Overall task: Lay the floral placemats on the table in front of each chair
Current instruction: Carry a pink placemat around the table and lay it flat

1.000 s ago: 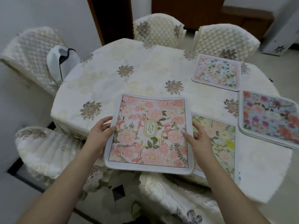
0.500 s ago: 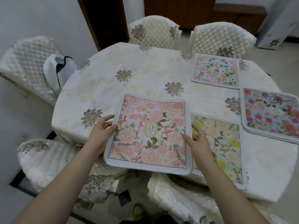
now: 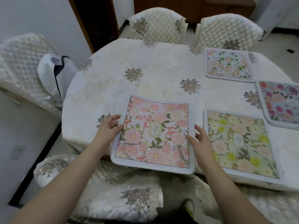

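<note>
Pink peonies covered the pink placemat that the person held at the near edge of the table. From the head view, the left hand gripped its left border with the fingers partly under it, and the right hand pinched the right border, thumb on the printed face. The near edge of the mat hung over the table rim, above a cushioned chair, and its far part seemed to lie on the cloth.

Just beside it on the right, the yellow placemat lay flat. Further away, the green-leaf placemat sat before a quilted chair, and a stack of bright mats was at the right edge.

I judged that the mat was not yet fully placed. To do this step well, the person should push it forward until no part overhangs, keep a small gap from the yellow mat, turn it square to the chair below, and then smooth it with both palms before letting go.
</note>
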The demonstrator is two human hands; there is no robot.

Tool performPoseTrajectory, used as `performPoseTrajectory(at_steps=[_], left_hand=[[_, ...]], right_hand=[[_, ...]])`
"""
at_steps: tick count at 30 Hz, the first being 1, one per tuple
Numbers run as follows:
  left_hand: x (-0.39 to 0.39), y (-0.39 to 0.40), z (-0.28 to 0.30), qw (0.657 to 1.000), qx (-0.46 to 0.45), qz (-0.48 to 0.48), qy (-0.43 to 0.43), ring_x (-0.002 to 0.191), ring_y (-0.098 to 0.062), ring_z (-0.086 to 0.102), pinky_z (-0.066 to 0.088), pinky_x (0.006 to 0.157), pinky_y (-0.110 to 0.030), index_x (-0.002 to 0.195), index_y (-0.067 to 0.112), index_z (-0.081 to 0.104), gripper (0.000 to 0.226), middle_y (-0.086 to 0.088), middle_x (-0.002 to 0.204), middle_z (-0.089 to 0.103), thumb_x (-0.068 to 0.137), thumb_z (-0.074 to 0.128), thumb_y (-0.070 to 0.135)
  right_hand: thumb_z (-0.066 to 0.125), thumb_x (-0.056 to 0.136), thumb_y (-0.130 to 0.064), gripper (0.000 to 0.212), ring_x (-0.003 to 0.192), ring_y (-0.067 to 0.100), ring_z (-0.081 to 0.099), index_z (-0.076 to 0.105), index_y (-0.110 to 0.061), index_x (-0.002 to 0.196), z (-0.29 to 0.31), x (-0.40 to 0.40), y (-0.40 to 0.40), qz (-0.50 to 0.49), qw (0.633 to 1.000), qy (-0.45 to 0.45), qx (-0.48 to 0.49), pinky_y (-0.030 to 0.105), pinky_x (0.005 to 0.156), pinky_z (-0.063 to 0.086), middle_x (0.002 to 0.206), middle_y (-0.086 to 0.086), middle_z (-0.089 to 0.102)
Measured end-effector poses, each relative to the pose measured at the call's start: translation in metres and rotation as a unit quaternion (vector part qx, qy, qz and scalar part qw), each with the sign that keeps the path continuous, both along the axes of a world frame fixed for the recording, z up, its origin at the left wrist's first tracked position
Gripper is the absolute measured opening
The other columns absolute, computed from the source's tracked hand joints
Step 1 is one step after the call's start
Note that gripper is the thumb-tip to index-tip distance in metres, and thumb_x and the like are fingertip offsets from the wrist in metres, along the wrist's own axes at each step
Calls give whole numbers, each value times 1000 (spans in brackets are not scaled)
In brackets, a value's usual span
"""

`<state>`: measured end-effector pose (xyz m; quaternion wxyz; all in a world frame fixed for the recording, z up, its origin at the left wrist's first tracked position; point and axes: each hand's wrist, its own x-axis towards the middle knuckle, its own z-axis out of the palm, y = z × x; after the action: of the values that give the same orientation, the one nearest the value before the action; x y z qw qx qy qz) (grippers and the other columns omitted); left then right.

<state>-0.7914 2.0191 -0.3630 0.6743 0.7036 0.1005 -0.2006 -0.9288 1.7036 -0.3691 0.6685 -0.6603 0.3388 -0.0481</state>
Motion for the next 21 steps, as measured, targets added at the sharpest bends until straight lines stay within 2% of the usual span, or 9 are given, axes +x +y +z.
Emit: performPoseTrajectory(at_steps=[2,4,6,8,13,16,18,21], left_hand=[[11,15,-3,1000,6,-15,4,90,-27,73,60,68,-39,121,24,58,35,-8,114,70,93,62,4],[21,25,-3,1000,11,-22,9,83,-21,74,59,59,-32,116,25,58,32,-7,113,69,92,63,3],[31,33,-5,999,18,-23,16,82,-22,73,57,56,-29,115,25,58,32,-8,113,68,92,64,4],[42,39,-11,999,30,-30,18,89,-24,71,56,58,-31,114,27,58,32,-9,114,67,92,63,4],[60,45,-30,997,54,-41,35,98,-31,69,58,73,-42,110,29,61,33,-10,115,69,90,65,3],[67,46,-35,996,69,-31,40,95,-29,70,56,66,-39,105,31,63,32,-8,109,71,90,66,3],[72,48,-38,996,73,-25,39,92,-28,71,53,59,-33,104,31,65,32,-7,106,73,89,68,4],[83,51,-44,996,81,-27,29,92,-26,72,55,66,-35,103,32,68,32,-7,103,74,87,70,4]], right_hand=[[64,95,-23,46,99,18,69,48,-39,135,-4,8,18,-10,1000,8,6,32,71,59,122,0,63],[61,97,-19,45,98,18,70,49,-35,137,-9,17,33,-16,1000,8,15,29,67,59,119,2,64],[59,98,-15,44,98,23,70,49,-33,137,-15,25,45,-14,1000,9,16,41,77,61,115,7,65],[59,97,-14,44,97,26,70,50,-31,137,-20,32,52,-11,1000,20,8,49,85,59,112,9,65],[61,95,-13,43,92,23,73,53,-31,133,-35,43,57,-29,998,40,25,46,79,61,113,7,67],[62,95,-12,42,88,21,74,55,-32,131,-39,50,57,-36,998,48,33,39,71,62,110,5,68],[62,95,-11,42,89,22,73,56,-29,132,-41,51,57,-43,997,58,34,44,75,62,109,6,69],[61,95,-10,41,91,21,72,55,-24,133,-44,56,57,-36,997,74,13,44,78,61,107,3,71]])
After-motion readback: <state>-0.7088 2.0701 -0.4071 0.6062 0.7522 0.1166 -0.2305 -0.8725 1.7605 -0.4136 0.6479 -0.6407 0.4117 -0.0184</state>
